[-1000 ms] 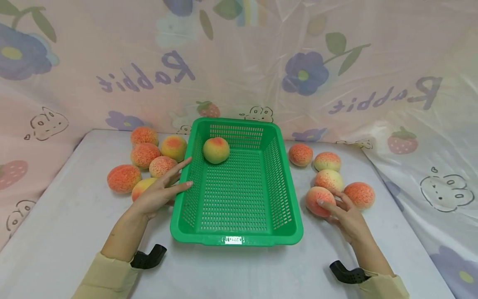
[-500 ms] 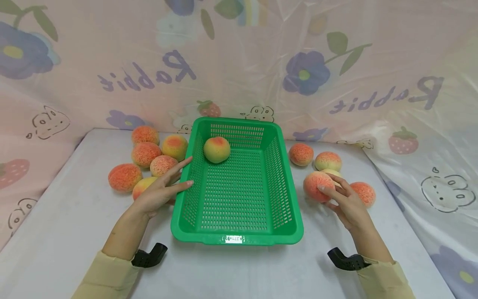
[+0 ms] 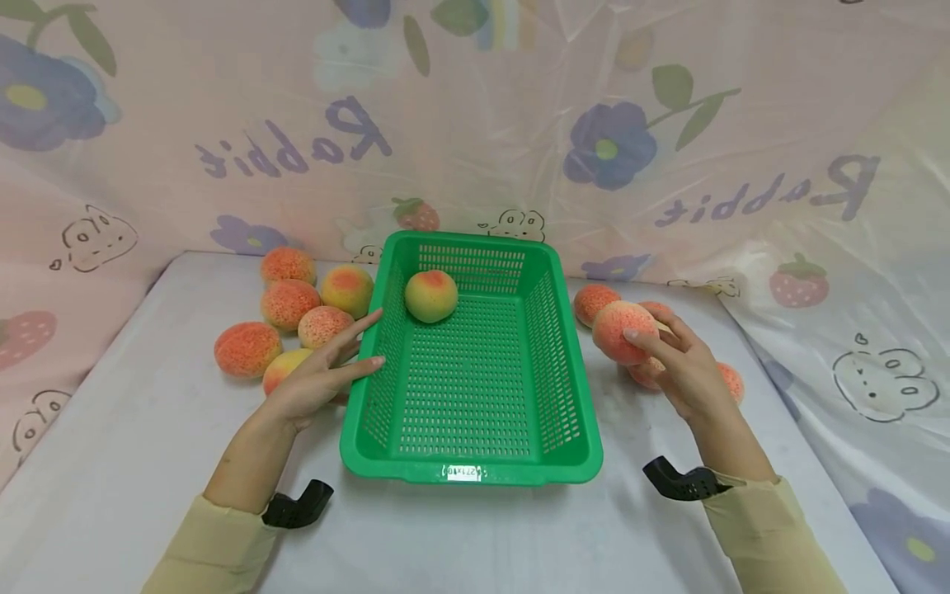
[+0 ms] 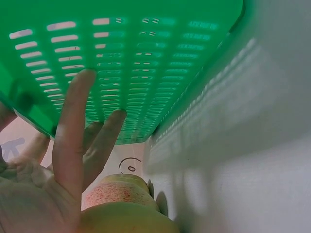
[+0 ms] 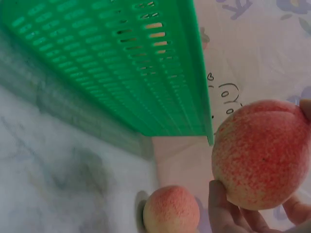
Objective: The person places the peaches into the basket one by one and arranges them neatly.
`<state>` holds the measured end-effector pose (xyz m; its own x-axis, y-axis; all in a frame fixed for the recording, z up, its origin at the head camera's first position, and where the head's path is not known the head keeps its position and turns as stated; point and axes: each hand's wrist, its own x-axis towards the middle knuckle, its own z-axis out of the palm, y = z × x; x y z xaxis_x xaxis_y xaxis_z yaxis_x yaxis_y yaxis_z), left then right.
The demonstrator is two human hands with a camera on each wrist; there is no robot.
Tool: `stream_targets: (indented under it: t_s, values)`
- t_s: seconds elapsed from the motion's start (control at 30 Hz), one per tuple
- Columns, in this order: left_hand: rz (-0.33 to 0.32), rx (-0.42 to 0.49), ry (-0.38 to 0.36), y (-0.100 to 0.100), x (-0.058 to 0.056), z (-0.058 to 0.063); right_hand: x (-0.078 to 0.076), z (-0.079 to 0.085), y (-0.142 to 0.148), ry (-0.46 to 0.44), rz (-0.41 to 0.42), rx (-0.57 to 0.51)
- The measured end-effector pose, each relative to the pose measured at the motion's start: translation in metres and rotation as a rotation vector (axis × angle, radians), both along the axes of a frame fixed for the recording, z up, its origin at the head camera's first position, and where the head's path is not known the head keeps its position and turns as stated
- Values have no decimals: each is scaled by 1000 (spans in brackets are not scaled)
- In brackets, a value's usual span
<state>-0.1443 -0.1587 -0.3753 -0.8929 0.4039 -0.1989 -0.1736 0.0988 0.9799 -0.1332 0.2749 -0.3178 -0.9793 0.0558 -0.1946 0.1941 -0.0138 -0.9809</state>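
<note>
A green perforated plastic basket (image 3: 475,473) stands mid-table with one yellow-green peach (image 3: 431,296) inside, at its far left. My left hand (image 3: 315,381) rests against the basket's left side, fingers spread and nearly straight over the rim; in the left wrist view its fingertips touch the slotted wall. Right of the basket, my right hand (image 3: 688,367) grips a pinkish-red peach (image 3: 623,332) between thumb and fingers, raised above the table. The right wrist view shows that held peach (image 5: 265,154) close up, beside the basket wall (image 5: 160,73).
Left of the basket lie several peaches (image 3: 289,304), one partly behind my left hand. More peaches sit on the right, such as one red peach (image 3: 594,302), some partly hidden by my right hand. A printed curtain (image 3: 475,124) hangs behind the white table (image 3: 475,544).
My right hand has lifted the pinkish-red peach off the table and moved it up and slightly left, toward the far side. The left hand and the basket have stayed in place.
</note>
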Motion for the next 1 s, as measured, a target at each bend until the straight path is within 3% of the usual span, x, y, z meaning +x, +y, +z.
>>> stream_targets:
  t_s: [0.3, 0.7, 1.0]
  values:
    - [5, -27, -15, 1, 1, 3, -13, 15, -16, 0, 8, 52]
    - [6, -33, -21, 1, 3, 2, -34, 30, -48, 76, 37, -53]
    - [15, -30, -25, 1, 3, 2, -50, 37, -70, 19, 40, -43]
